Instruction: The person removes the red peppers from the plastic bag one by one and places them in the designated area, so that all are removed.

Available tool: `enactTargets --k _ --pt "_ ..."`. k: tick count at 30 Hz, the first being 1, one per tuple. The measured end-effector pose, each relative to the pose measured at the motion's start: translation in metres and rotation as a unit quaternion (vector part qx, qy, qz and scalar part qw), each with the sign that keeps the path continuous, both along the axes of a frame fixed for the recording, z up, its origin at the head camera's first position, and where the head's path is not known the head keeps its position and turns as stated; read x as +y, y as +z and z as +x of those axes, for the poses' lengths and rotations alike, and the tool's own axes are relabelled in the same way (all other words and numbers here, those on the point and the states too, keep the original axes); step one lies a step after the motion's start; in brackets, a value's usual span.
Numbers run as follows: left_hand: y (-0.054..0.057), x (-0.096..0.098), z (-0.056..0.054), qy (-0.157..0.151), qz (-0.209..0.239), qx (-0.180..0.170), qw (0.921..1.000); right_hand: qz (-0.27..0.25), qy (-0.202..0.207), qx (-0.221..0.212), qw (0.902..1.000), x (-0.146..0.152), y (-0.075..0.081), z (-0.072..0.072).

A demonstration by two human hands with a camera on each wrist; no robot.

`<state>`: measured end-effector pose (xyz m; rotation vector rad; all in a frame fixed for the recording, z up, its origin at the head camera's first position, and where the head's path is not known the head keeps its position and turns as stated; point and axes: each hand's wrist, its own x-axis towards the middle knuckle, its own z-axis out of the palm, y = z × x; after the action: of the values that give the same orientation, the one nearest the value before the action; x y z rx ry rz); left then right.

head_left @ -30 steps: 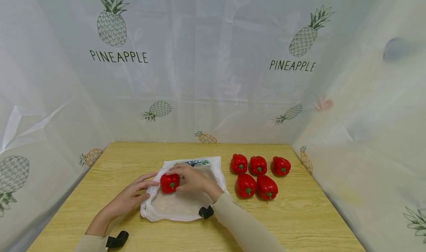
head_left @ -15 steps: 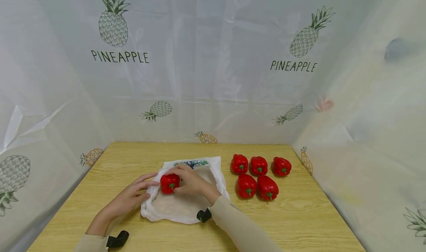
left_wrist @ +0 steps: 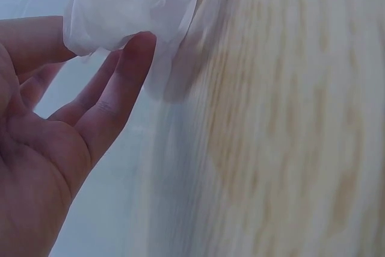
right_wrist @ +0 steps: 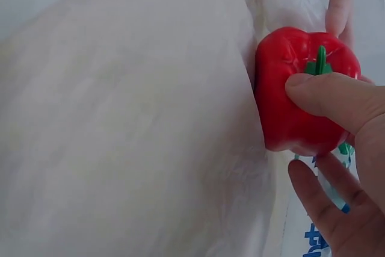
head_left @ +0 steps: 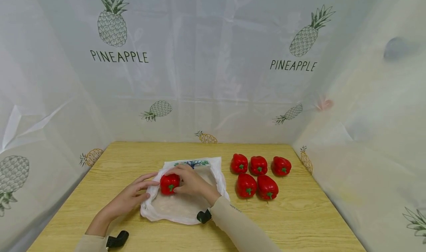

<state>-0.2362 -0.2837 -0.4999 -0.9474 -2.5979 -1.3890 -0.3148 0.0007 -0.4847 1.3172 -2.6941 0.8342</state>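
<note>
A white plastic bag (head_left: 179, 217) lies on the table with its mouth spread wide. Inside its left part is a red bell pepper (head_left: 168, 185) with a green stem, shiny like a toy. My right hand (head_left: 193, 183) grips this pepper; the right wrist view shows the thumb (right_wrist: 328, 94) across its front beside the stem and the other fingers behind and below. At the bag's left rim, my left hand (head_left: 128, 198) holds the thin plastic. In the left wrist view one fingertip is hidden behind the white film (left_wrist: 129, 4), while another rests against its near side.
Several more red bell peppers (head_left: 246, 186) sit in two loose rows on the wooden table (head_left: 299, 211), right of the bag. A plastic sheet (head_left: 213, 71) printed with pineapples hangs behind and along both sides.
The pepper in my right hand has tipped slightly, its stem now a little lower and further left. The right forearm has shifted slightly left; the left hand stays put.
</note>
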Motion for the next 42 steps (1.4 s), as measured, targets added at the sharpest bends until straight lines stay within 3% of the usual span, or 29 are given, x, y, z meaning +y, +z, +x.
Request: enactTargets --k 14,21,28,35,42 --pt "-0.001 0.001 0.000 -0.004 0.000 -0.004 1.0000 0.008 -0.001 -0.020 0.9998 0.008 0.007 0.004" --pt "-0.003 0.000 0.000 -0.012 0.004 -0.002 0.9999 0.016 0.001 -0.005 0.9999 0.010 0.012 0.008" --pt "-0.003 -0.002 -0.001 -0.020 0.007 -0.005 0.9998 -0.007 0.008 0.001 0.9999 0.024 0.026 0.017" --pt "-0.001 -0.001 -0.001 -0.017 0.007 -0.007 0.9998 -0.051 0.045 -0.043 0.9967 0.046 0.044 0.025" --pt "-0.003 -0.001 -0.001 -0.016 0.011 -0.011 0.9998 -0.062 0.052 -0.047 0.9957 0.068 0.060 0.031"
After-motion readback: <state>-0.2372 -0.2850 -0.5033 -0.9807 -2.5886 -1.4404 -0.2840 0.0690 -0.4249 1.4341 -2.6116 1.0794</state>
